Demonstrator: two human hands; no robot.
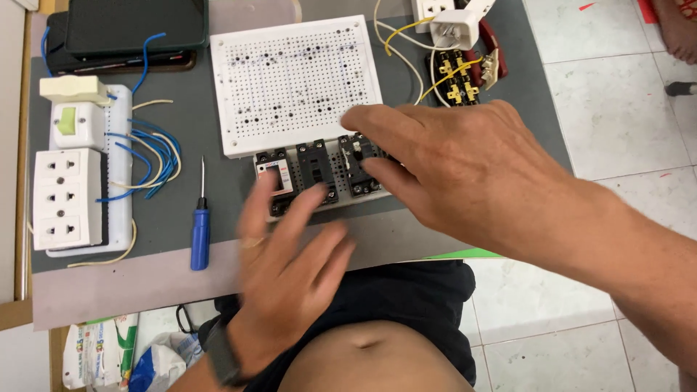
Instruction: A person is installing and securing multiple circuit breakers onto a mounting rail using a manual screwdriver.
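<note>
A white perforated board (294, 83) lies on a grey mat (210, 123). Along its near edge sit three black components: a small breaker with a white label (274, 174) and two relay sockets (315, 168) (357, 158). My right hand (465, 163) reaches in from the right, fingers resting on the rightmost socket. My left hand (287, 268) hovers, blurred, just in front of the breaker with its fingers spread and nothing in it. A dark watch is on that wrist.
A blue-handled screwdriver (200, 229) lies left of the board. Further left stands a white panel with a triple socket (69, 196), a switch (72, 123) and blue wires (149, 156). White and yellow-wired parts (457, 58) lie at top right. A dark case (123, 33) is at top left.
</note>
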